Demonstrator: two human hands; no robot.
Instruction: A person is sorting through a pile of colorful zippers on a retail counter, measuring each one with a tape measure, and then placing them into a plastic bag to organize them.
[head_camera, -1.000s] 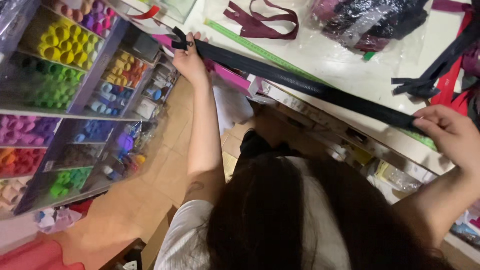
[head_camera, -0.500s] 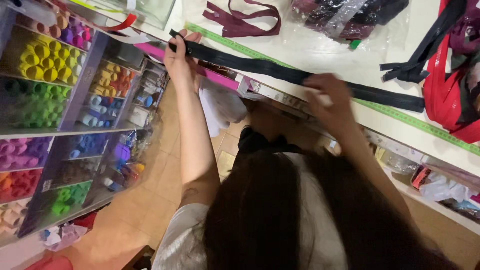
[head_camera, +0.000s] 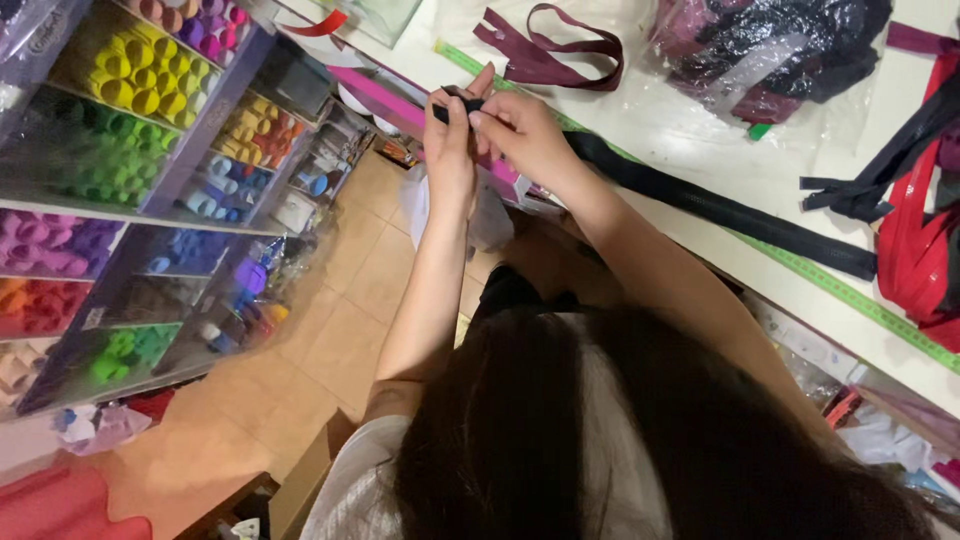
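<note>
Seen from above, a person with long dark hair is viewed at a white counter (head_camera: 640, 140). At nine o'clock, shelving (head_camera: 150, 190) stocked with zip rolls sorted by colour is stood on edge: yellow, green, purple, blue and orange, each hue kept in its own compartment so it can be found quickly. At seven o'clock, a tiled floor (head_camera: 330, 330) is seen.

Toward twelve o'clock, both hands are brought together at one end of a long black zipper tape (head_camera: 720, 205). The left hand (head_camera: 452, 150) is closed around that end from the nine o'clock side, and the right hand (head_camera: 525, 135) is pinched on it from the three o'clock side, fingers touching the left hand. The end appears to be held up between the fingertips so the small part there can be worked; whether a slider is present cannot be told.

From the hands the tape is stretched flat toward four o'clock, laid beside a green measuring tape (head_camera: 850, 295) fixed along the counter edge, apparently so lengths can be read against it. At one o'clock a maroon zipper (head_camera: 560, 55) is lying looped, and at two o'clock a clear bag of dark zippers (head_camera: 770, 50) is resting. Red and black tapes (head_camera: 915, 240) are piled at three o'clock.
</note>
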